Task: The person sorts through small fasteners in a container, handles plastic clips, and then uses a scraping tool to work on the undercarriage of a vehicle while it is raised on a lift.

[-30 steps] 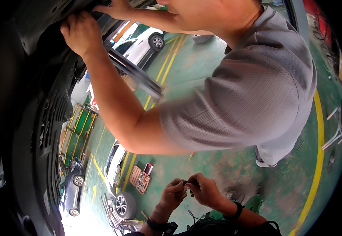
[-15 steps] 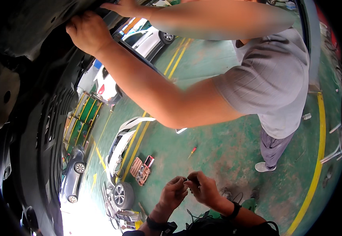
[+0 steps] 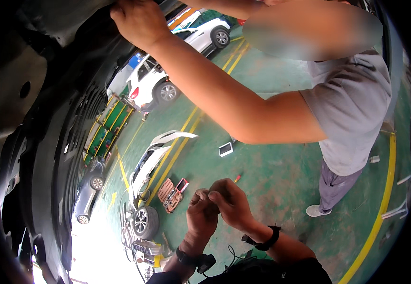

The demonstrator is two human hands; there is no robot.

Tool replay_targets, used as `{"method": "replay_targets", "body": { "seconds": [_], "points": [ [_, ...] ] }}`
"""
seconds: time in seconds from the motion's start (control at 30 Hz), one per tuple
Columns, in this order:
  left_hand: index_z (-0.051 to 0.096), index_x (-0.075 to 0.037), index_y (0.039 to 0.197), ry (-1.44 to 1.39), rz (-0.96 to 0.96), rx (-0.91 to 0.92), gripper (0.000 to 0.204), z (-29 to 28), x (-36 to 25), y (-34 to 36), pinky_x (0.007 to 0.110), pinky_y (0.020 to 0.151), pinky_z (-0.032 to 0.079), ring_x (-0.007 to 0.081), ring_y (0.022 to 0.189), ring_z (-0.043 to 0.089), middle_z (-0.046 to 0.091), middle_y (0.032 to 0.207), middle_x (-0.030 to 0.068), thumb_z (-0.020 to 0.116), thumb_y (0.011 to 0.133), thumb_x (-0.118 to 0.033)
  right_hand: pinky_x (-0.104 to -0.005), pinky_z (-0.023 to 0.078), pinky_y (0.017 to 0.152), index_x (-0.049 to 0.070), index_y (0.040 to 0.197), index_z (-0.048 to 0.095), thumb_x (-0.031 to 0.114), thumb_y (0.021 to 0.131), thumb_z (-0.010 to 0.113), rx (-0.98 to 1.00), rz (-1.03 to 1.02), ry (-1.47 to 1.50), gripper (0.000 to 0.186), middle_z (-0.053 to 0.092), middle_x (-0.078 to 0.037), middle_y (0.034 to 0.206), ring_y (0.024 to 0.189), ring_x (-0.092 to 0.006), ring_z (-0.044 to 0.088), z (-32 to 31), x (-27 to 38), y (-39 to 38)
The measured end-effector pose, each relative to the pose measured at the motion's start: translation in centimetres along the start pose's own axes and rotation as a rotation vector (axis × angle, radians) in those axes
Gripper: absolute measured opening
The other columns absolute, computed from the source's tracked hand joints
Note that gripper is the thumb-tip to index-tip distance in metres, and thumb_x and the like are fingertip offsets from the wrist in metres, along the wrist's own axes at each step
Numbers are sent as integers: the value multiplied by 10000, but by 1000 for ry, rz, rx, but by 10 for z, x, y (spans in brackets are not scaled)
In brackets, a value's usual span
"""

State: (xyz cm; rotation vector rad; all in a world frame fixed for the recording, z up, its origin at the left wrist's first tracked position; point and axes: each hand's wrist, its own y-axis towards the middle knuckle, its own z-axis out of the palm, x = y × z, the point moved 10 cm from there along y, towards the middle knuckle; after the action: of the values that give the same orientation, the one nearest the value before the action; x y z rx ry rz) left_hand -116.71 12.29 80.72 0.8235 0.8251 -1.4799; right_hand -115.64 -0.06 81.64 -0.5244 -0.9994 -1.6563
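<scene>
In front of my body, low in the view, my left hand [image 3: 202, 212] and my right hand [image 3: 231, 202] are held together with their fingertips meeting. Both are closed, the thumbs and fingers pinched. Whatever they hold, if anything, is hidden behind the fingers. Each wrist wears a black strap [image 3: 268, 239], and a small dark device [image 3: 206, 261] is fixed at the left wrist. Neither hand touches the dark vehicle underside [image 3: 49, 156] that rises along the left.
A co-worker in a grey shirt [image 3: 352, 104] reaches an arm [image 3: 219, 104] up to the vehicle. On the green floor lie an open tool case [image 3: 170, 196], a screwdriver [image 3: 237, 178], a white-framed tablet-like thing [image 3: 225, 149], a wheel [image 3: 145, 222] and a white bumper [image 3: 145, 173]. Cars stand beyond.
My hands have risen and pressed closer together; the small dark piece seen between the fingertips is now hidden. The view has shifted, and the co-worker appears farther right.
</scene>
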Motion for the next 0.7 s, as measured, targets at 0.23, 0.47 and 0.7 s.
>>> {"method": "replay_targets", "body": {
  "seconds": [0.23,0.47,0.7],
  "points": [
    [664,-38,1003,313,173,12,132,42,-39,8,280,542,463,111,593,525,627,787,39,615,980,-159,-222,485,624,-8,1055,582,150,1019,608,95,139,305,165,668,-36,863,706,-59,589,5,12,10],
    [686,-25,1048,418,222,-44,122,65,-79,33,248,544,407,66,577,450,599,767,8,602,981,-83,-226,508,640,-13,1090,595,106,994,634,88,-67,183,158,682,-58,871,746,-58,621,9,53,56],
    [671,-37,1233,923,475,53,275,119,-186,69,175,518,247,-8,578,347,564,754,-99,636,993,-168,-228,513,618,-48,1103,589,91,986,635,166,-188,328,188,657,-64,850,685,-82,621,56,92,140]
  ]
}}
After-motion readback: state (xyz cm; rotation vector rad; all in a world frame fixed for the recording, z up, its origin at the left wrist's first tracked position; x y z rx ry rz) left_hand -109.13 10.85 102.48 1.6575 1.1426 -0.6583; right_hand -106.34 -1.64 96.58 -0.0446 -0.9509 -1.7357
